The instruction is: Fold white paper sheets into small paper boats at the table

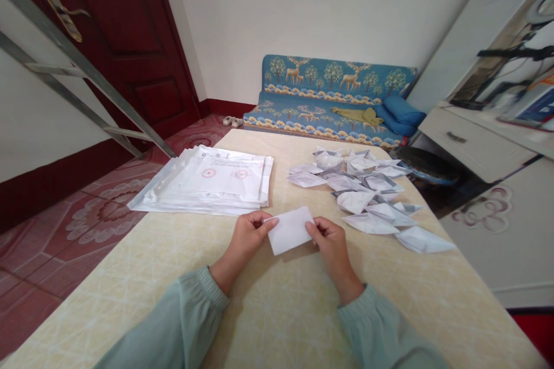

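Note:
A small folded sheet of white paper (291,232) is held slightly tilted between my two hands, above the front half of the table. My left hand (251,233) pinches its left edge, thumb on top. On the opposite edge, my right hand (331,239) grips the paper the same way. Beyond my left hand lies a stack of white paper sheets (216,179), the top one bearing print and red round stamps. To the right, several folded paper boats (367,184) sit in a loose cluster.
The table (277,323) has a pale yellow patterned cover. Behind it stands a blue sofa (315,106) with a deer pattern. A metal ladder (99,86) leans at the left by a dark red door (125,29). On the right is a white cabinet (489,155).

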Motion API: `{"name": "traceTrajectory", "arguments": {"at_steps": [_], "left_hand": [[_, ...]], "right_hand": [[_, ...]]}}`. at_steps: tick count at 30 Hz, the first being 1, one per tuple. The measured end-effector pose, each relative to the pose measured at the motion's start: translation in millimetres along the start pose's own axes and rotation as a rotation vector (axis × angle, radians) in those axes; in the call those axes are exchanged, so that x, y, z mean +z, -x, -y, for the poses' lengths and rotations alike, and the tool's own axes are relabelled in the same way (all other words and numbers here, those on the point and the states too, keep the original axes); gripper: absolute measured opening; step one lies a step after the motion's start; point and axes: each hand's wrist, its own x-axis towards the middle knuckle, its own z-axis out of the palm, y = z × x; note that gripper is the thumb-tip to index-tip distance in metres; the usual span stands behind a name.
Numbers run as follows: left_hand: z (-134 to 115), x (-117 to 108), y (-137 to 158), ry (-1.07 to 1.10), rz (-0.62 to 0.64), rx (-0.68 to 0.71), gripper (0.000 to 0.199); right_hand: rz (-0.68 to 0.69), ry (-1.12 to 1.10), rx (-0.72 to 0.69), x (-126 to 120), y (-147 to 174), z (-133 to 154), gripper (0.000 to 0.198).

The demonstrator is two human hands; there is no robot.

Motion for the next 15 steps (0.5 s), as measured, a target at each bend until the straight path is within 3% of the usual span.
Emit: {"name": "traceTrajectory", "arguments": {"at_steps": [6,15], "left_hand": [[-1.4,-6.7,-3.3,0.004,-0.119,0.027,0.037],[1.3,-9.1,-3.9,0.048,-0.086,0.041,0.037]], "right_hand": [[0.08,-0.046,0.128,3.8,2.7,0.4,0.033],[0.039,-0.116,0.136,4.3,1.2,2.5,0.036]]}}
